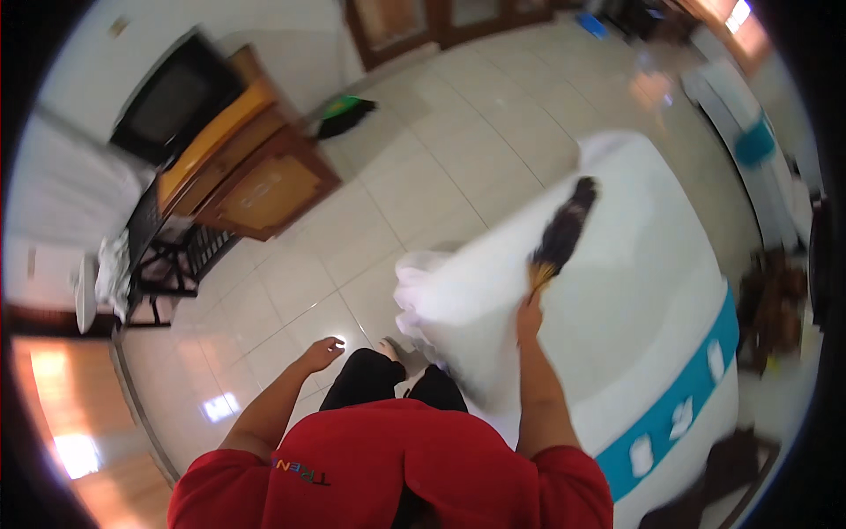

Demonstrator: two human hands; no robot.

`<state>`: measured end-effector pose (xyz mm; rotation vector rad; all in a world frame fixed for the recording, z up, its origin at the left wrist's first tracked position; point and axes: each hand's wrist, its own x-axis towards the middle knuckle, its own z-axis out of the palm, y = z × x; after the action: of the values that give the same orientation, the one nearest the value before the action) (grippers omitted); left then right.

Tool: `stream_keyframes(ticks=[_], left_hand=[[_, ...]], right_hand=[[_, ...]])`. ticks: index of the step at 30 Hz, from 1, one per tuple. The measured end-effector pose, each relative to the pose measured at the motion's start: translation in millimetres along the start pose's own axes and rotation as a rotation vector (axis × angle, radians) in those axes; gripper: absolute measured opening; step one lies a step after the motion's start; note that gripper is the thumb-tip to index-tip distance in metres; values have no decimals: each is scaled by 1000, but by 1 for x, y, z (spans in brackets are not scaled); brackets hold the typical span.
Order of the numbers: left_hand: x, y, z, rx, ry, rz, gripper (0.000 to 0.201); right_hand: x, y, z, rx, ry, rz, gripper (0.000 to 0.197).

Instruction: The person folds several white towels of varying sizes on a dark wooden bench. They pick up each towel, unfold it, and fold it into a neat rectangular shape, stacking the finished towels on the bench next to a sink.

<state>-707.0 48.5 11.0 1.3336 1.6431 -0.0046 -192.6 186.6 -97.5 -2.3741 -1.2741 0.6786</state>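
My right hand (529, 319) is closed round the handle of a feather duster (564, 231). The duster's dark brown feathers point up and away from me, over a wide white-covered surface like a bed (634, 264). Whether the feathers touch the white cover, I cannot tell. Nothing is in my left hand (323, 353), which hangs over the tiled floor to the left of my legs with its fingers loosely bent and apart.
A teal band (674, 401) with white shapes crosses the white cover. At the left, a television (172, 99) stands on a wooden cabinet (264, 189), near a dark rack (167, 264). A green and black broom head (346, 115) lies beyond. Wooden furniture (771, 309) stands right.
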Motion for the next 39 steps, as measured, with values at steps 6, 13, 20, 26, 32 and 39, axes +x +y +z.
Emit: stream_keyframes(ticks=[6,13,20,26,32,39], left_hand=[[-24,-103,8,-22,52,-138,43],[-37,-211,5,-373,181,-360,44],[-52,-301,-96,-474,405,-311,41],[-96,-295,-215,-890,875,-163,38],[-135,-269,-299,-1137,927,-127,38],[-153,-328,-371,-1041,868,-151,39]], right_hand=[[-118,-86,75,-286,-646,-651,35],[-162,-294,93,199,-666,-755,21],[-234,-585,135,1128,-1049,-110,20],[-293,-755,217,1536,-1034,-218,20],[-303,-867,309,1259,-1016,-199,25],[-291,-951,424,983,-934,-152,32]])
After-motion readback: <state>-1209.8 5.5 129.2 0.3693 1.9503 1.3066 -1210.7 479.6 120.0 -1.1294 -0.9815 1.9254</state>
